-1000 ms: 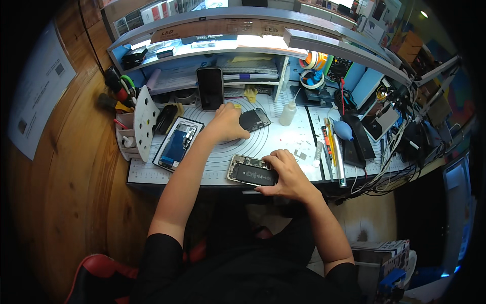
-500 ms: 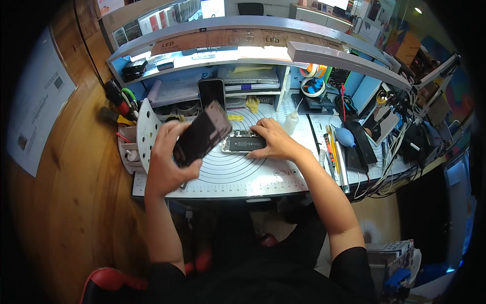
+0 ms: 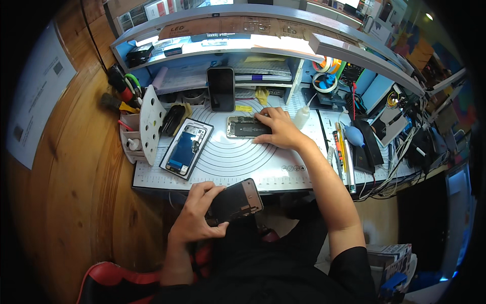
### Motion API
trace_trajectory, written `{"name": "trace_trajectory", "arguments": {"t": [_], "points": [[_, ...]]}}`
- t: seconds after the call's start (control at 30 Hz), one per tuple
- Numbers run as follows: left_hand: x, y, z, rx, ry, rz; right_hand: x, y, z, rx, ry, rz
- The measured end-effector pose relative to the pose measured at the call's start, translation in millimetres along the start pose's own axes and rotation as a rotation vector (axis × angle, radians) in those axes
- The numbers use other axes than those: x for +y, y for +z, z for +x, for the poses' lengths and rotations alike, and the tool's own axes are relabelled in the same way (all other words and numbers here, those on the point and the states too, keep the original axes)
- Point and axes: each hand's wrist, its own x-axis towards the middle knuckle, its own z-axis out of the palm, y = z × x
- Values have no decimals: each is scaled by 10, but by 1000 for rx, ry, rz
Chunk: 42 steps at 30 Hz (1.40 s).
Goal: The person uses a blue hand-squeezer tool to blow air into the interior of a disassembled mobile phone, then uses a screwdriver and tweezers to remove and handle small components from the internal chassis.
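My left hand grips a dark phone screen assembly, inner side up, just beyond the desk's front edge, over my lap. My right hand is closed round the right end of an opened phone body lying on the white mat, its battery and inner parts showing. Left of it lies an open box holding another screen part. A black phone stands upright behind the opened phone, and a white dropper bottle is just right of my right hand.
A white organiser with tools bounds the left. Slim tools, a blue air blower, a black pouch and tangled cables crowd the right. Shelves run along the back under a lamp bar. A red-black chair is below.
My left hand has lifted the screen assembly off the mat and brought it down toward me, past the front edge. My right hand has slid the opened phone toward the back.
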Motion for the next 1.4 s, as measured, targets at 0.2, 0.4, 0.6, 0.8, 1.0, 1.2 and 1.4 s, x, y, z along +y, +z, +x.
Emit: {"name": "trace_trajectory", "arguments": {"t": [0.2, 0.4, 0.6, 0.8, 1.0, 1.2, 1.4], "points": [[192, 19, 206, -73, 74, 21, -478, -189, -314, 286, 14, 308], [326, -35, 371, -120, 220, 57, -1054, -466, -1251, -329, 490, 1344], [425, 185, 500, -70, 314, -17, -1005, -225, -1822, 80, 474, 1711], [409, 470, 300, 161, -223, -1177, -986, -244, -2116, 272, 379, 1787], [463, 438, 302, 143, -247, -1137, -1013, -270, -2181, 277, 377, 1764], [438, 417, 280, 139, -246, -1138, -1024, -260, -2174, 272, 368, 1742], [405, 426, 284, 139, -225, -1121, -1024, -282, -2180, 256, 377, 1690]]}}
